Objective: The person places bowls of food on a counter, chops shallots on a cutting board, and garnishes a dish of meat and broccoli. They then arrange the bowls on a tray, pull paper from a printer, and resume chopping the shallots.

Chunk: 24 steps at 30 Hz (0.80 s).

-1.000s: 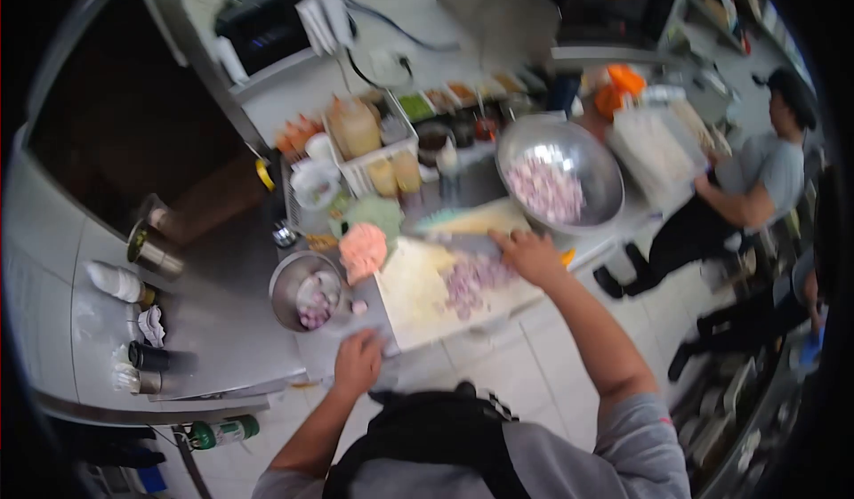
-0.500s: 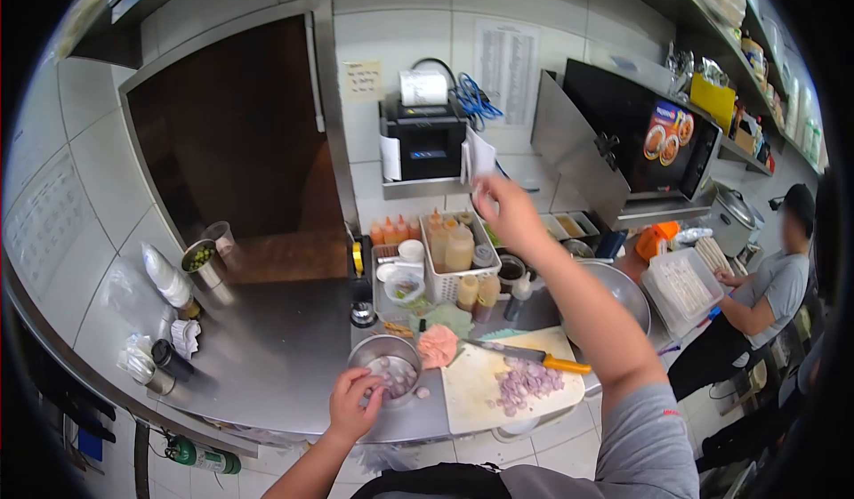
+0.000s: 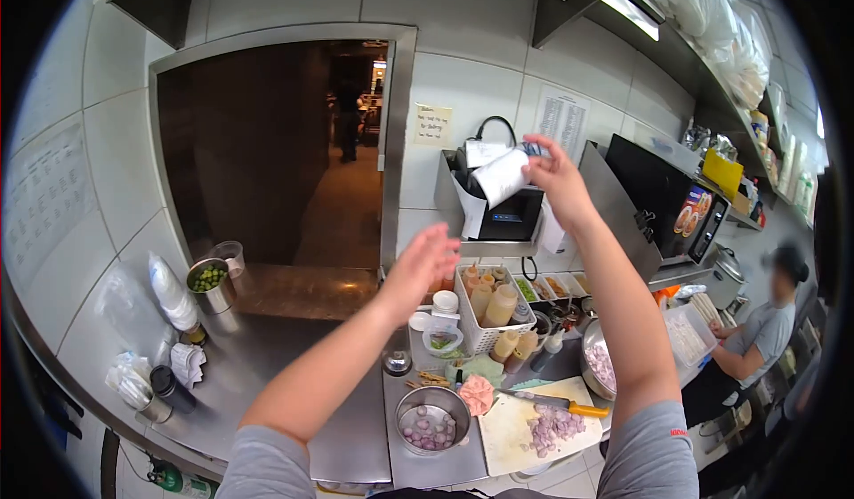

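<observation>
My right hand [image 3: 556,179] is raised at the black receipt printer [image 3: 514,218], its fingers closed on the right end of a white paper roll [image 3: 502,179] above the printer. To the left of the printer and lower, my left hand [image 3: 425,268] is lifted with its fingers spread and nothing in it. Below, a steel pot [image 3: 432,421] holds peeled shallots. Beside it lie a pink cloth [image 3: 475,395] and a white cutting board [image 3: 509,437] with chopped shallots [image 3: 556,428] and a yellow-handled knife [image 3: 569,404].
A white basket [image 3: 485,325] of sauce bottles stands below the printer. A microwave [image 3: 663,192] is at the right, near a steel bowl [image 3: 598,357] of chopped shallots. A co-worker [image 3: 756,339] stands far right. A doorway [image 3: 267,161] opens at the left.
My left hand has risen from the pot of shallots towards the printer. My right hand has taken hold of the paper roll, now tilted out of the printer. The view has shifted upward and left.
</observation>
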Each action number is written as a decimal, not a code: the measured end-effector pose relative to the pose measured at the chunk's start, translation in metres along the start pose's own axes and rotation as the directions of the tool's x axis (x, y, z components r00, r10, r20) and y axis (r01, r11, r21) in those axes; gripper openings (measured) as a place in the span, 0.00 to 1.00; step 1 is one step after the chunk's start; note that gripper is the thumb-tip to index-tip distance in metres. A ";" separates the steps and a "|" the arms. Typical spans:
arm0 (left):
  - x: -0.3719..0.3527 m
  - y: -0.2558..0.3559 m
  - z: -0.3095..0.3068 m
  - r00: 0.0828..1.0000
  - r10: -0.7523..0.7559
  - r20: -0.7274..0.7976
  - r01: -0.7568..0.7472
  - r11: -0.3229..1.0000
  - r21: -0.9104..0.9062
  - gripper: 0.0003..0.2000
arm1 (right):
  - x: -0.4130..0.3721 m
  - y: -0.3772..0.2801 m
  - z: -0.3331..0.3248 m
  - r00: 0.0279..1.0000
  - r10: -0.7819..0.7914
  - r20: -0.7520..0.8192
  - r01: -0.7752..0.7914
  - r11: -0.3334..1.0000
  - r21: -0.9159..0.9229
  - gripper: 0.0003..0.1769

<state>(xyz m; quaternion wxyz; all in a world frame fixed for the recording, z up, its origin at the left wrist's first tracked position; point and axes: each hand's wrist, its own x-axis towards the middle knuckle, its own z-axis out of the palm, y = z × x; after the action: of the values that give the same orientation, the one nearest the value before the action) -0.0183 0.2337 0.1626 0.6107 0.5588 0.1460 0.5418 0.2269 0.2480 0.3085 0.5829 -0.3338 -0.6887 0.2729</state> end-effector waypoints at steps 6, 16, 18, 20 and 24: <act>0.084 0.005 0.012 0.967 -0.254 0.031 0.253 0.934 -0.253 0.43 | -0.084 -0.005 0.012 0.944 0.223 0.242 -0.210 0.975 -0.079 0.23; 0.072 0.037 0.041 0.977 0.080 -0.200 -0.146 0.928 -0.341 0.23 | -0.076 -0.037 -0.012 0.887 0.326 0.327 -0.117 0.843 -0.524 0.16; 0.066 0.050 0.030 0.947 0.160 -0.280 -0.232 0.941 -0.246 0.20 | -0.047 -0.047 -0.034 0.945 0.146 0.292 0.197 0.457 -0.867 0.16; 0.049 0.070 0.033 0.930 0.198 -0.309 -0.276 0.933 -0.231 0.20 | 0.001 -0.061 -0.065 0.978 -0.111 0.176 0.208 0.456 -0.866 0.16; 0.018 0.094 0.039 0.936 0.200 -0.290 -0.254 0.954 -0.161 0.20 | 0.102 -0.110 -0.105 0.904 -0.402 -0.143 0.243 0.760 -0.603 0.12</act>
<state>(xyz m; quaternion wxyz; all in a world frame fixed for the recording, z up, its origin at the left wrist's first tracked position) -0.0278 0.2077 0.2626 0.5702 0.4298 0.1081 0.6917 0.3049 0.2568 0.4736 0.5802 -0.4015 -0.7017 -0.0986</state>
